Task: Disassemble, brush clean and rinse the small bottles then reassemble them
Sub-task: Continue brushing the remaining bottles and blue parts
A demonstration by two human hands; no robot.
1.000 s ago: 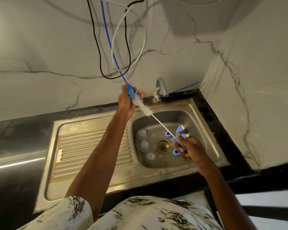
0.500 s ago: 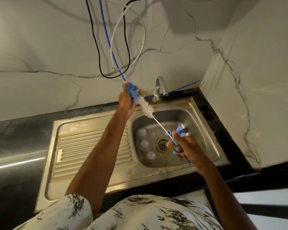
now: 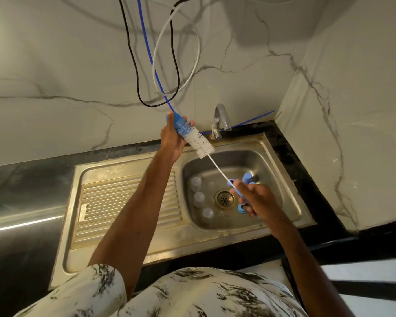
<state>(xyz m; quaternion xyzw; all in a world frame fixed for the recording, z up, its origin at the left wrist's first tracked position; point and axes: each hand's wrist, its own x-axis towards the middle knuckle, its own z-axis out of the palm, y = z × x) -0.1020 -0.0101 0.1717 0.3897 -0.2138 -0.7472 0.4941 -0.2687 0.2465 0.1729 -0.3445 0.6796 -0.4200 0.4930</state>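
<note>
The brush [image 3: 199,144] is held by both hands. Its bristly end is gripped by the left hand [image 3: 172,138], high up near the tap [image 3: 221,117]. The other end, with its blue parts [image 3: 247,178], is gripped by the right hand [image 3: 258,200], low over the sink [image 3: 272,156]. The hands are kept well apart, and the thin white stem is stretched between them.

Very little has been changed since a moment ago. The right hand has been slid a bit up the stem. More of the blue bristles can now be seen past the left hand.

The small bottles [image 3: 199,199] are left in the sink bowl, just beside the drain [image 3: 224,199], and are not touched. No water is seen at the tap. It is judged that the brush is only being made ready, and that no bottle has been picked for brushing yet.
</note>
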